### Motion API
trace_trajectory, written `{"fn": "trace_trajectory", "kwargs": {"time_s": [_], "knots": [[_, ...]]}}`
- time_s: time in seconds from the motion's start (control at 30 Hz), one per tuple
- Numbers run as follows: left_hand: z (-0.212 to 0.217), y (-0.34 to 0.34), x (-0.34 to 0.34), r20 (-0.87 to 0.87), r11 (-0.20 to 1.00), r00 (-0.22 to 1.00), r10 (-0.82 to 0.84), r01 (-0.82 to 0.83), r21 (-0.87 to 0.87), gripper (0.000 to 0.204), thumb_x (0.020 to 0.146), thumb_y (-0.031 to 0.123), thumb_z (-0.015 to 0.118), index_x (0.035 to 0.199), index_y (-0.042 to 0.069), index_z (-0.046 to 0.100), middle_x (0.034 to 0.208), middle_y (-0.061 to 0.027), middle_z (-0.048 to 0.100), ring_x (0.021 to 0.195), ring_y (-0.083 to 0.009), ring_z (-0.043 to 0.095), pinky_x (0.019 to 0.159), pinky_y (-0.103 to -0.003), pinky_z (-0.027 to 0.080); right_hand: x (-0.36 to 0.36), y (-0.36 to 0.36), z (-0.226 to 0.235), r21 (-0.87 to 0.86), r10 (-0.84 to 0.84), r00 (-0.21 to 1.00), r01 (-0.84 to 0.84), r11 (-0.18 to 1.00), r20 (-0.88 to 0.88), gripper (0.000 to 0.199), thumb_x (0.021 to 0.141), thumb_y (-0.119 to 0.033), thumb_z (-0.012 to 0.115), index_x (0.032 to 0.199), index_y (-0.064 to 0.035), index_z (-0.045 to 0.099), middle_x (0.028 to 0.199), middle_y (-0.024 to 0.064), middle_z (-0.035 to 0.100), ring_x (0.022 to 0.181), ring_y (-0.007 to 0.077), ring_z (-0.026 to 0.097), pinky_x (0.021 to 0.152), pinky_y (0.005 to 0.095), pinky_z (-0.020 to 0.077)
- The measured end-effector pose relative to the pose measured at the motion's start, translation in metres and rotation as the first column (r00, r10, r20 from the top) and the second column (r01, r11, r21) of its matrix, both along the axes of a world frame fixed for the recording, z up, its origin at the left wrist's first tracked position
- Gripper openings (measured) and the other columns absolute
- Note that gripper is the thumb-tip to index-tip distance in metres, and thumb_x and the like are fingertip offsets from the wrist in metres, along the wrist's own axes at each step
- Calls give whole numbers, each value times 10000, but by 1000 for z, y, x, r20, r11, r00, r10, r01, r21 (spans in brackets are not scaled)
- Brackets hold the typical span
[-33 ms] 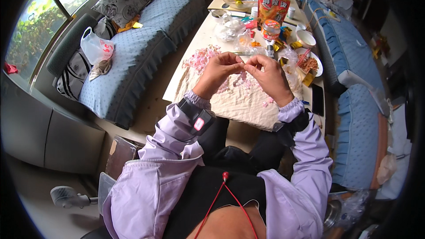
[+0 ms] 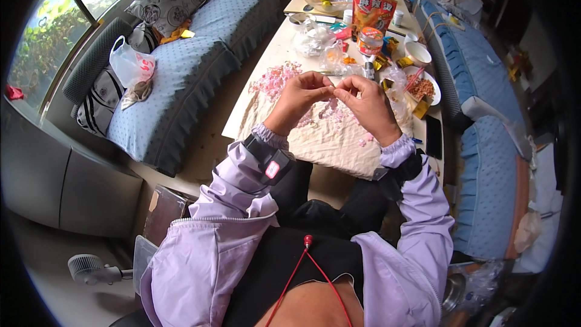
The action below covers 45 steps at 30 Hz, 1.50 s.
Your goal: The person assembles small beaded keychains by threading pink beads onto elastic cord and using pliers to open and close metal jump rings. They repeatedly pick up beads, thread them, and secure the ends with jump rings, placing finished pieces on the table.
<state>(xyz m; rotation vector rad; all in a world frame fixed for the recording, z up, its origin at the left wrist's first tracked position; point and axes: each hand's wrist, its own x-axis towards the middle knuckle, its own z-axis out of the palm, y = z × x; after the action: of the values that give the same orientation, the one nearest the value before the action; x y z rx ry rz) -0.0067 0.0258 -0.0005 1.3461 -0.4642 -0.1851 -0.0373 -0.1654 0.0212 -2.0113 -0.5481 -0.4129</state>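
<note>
My left hand and my right hand meet fingertip to fingertip above the table, thumbs and forefingers pinched together. Whatever lies between the fingertips is too small to make out. Below them a cream cloth covers the near end of the table. A heap of small pink pieces rests beyond and to the left of my left hand. More pink bits are scattered on the cloth under both hands, and a few lie beside my right wrist.
A white plate of brown nuts or beans, clear plastic bags and a black phone lie right of my hands. Farther back stand a round tub and a red food pouch. Blue-covered sofas flank the table.
</note>
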Motion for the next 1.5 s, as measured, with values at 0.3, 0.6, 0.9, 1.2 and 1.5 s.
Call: {"fn": "trace_trajectory", "kwargs": {"time_s": [0.3,0.6,0.9,1.2,1.5], "knots": [[-21,1,-13,-10,993,995,-94,93,-72,438,857,-18,693,1257,13,518,1195,-59,580,1102,-160,581,948,-314,503,-3,-1,7,42,-67,998,67,997,-2,139,880,-128,702,883,5,659,751,49,658,664,98,582,609,269,477],[-43,-6,-13,-33,999,999,-32,32,-8,264,950,97,652,1183,2,575,1091,-46,653,1074,-131,608,956,-290,490,-8,2,17,34,-79,997,80,996,-19,138,886,-130,699,883,3,659,754,39,635,664,102,546,623,268,464],[-45,7,-19,-78,978,981,-179,169,-126,236,999,202,592,1162,32,609,986,-36,677,955,-129,640,848,-265,482,-8,-4,18,38,-64,996,62,997,60,118,913,-138,686,904,-25,651,775,-55,578,651,31,414,585,203,357],[-43,4,-24,-107,980,977,-184,175,-89,312,970,169,631,1242,34,560,1102,-34,650,1025,-133,616,914,-278,464,-14,-3,24,-11,-71,993,72,997,94,115,902,-135,689,890,-29,648,770,-41,588,645,39,419,576,216,358],[-28,7,-25,-46,991,991,-122,119,-63,352,923,64,658,1252,23,539,1224,-64,603,1158,-150,558,1012,-307,451,-18,-4,27,-13,-58,994,60,998,90,117,899,-142,693,890,-32,653,768,-40,593,633,42,423,563,220,355]]}}
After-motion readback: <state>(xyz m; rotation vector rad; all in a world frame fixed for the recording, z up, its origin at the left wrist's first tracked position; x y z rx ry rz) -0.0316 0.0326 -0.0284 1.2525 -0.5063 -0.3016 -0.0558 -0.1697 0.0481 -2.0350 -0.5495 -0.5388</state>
